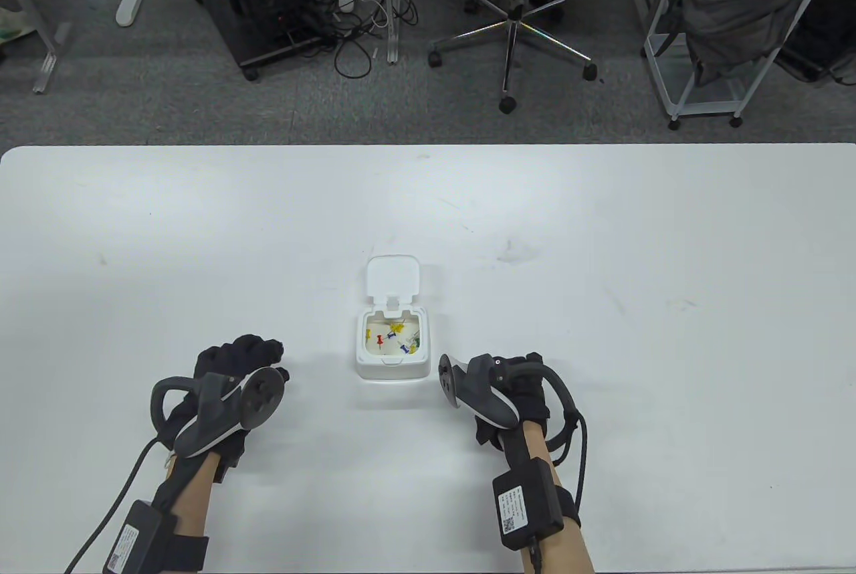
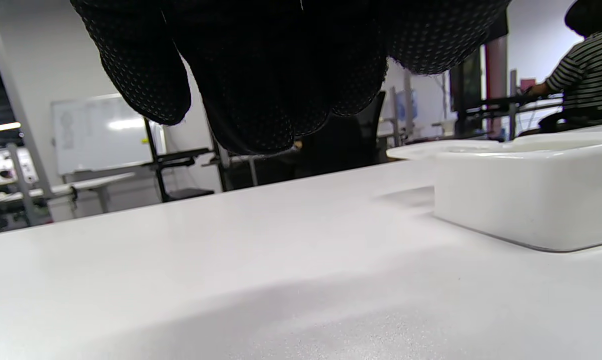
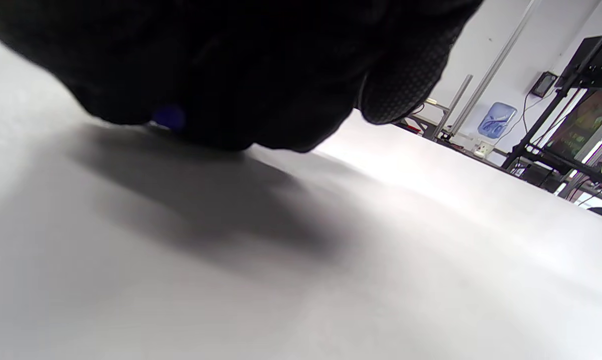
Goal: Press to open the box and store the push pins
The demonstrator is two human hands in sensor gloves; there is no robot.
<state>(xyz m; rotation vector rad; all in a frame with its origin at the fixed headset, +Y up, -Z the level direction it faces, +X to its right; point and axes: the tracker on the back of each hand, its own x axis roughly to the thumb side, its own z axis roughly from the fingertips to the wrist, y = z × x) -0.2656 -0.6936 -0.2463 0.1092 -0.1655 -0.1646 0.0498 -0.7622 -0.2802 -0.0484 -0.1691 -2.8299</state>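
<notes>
The small white box [image 1: 392,368] stands open in the middle of the table [image 1: 602,253], its lid [image 1: 394,276] flipped back flat. Several coloured push pins [image 1: 394,336] lie inside it. My left hand [image 1: 257,356] rests left of the box with loosely curled fingers [image 2: 261,100] and nothing in them; the box [image 2: 525,200] shows at the right of the left wrist view. My right hand [image 1: 518,376] sits low on the table right of the box, its fingertips hidden under the tracker. In the right wrist view its curled fingers [image 3: 206,75] pinch a blue push pin [image 3: 168,117] just above the tabletop.
Behind the table's far edge are an office chair [image 1: 515,19], a white rack with a grey bag [image 1: 729,32] and cables on the floor. A person in a striped shirt [image 2: 588,75] sits far off in the left wrist view.
</notes>
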